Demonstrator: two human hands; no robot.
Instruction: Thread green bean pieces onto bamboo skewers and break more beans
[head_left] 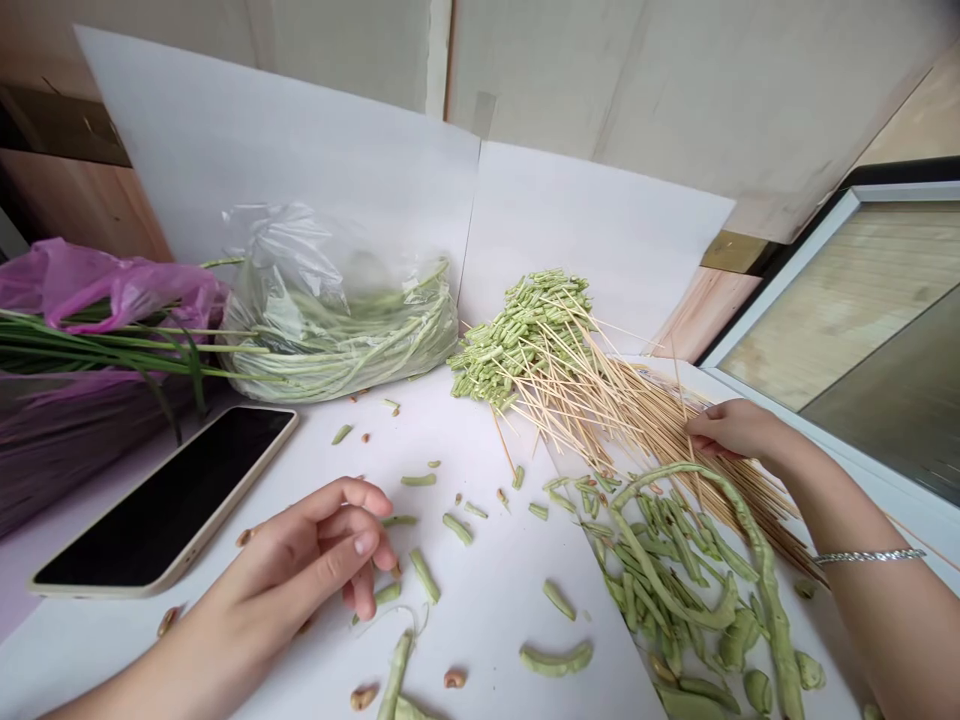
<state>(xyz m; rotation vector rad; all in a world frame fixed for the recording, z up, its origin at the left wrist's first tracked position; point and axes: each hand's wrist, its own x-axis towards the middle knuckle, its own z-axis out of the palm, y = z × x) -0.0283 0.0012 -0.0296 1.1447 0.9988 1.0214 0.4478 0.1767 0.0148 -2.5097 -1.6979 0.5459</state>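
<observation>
My left hand [315, 560] hovers low over the white table with its fingers curled and pinched together; what they hold, if anything, I cannot make out. Short cut pieces of green bean [424, 574] lie scattered just to its right. My right hand [733, 428] rests on a fan of thin bamboo skewers [637, 410], fingers bent down onto the sticks as if pinching one. In front of it lies a heap of bean pieces [675, 580] with one long bean [757, 560] curved over it. A pile of skewers loaded with bean pieces [525, 335] lies behind.
A phone [169, 495] lies face up at the left. A clear plastic bag of long beans [337, 330] stands at the back, beside a pink bag [97, 285] with green stalks. White paper sheets [600, 230] line the wall. A window frame [825, 270] is at the right.
</observation>
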